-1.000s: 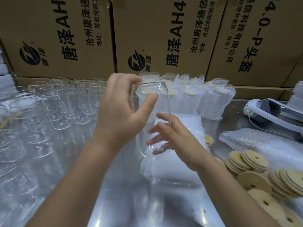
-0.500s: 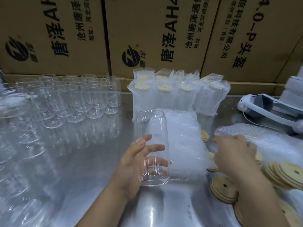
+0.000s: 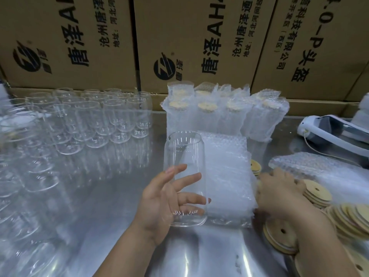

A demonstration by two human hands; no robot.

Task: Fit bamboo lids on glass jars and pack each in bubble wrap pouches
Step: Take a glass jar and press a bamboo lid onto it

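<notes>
**Head view.** An upright glass jar (image 3: pixel 184 154), not yet lidded, stands on the steel desk (image 3: pixel 111 196). The left hand (image 3: pixel 157 204) grips it, with the fingers (image 3: pixel 189 177) wrapped round its lower half. The right hand (image 3: pixel 279 193) lies over the loose bamboo lids (image 3: pixel 317 191) at the right. Its fingers are hidden beneath the back of the hand, so it cannot be told whether a lid is already pinched. A flat stack of bubble wrap pouches (image 3: pixel 227 176) lies just beside the jar, with packed jars (image 3: pixel 225 118) behind it and bare jars (image 3: pixel 95 120) at the left. The step in hand appears to be fetching a lid. The next move calls for one lid separated from the pile, carried over the open mouth, set level and pressed home while the left hand steadies the glass.
</notes>
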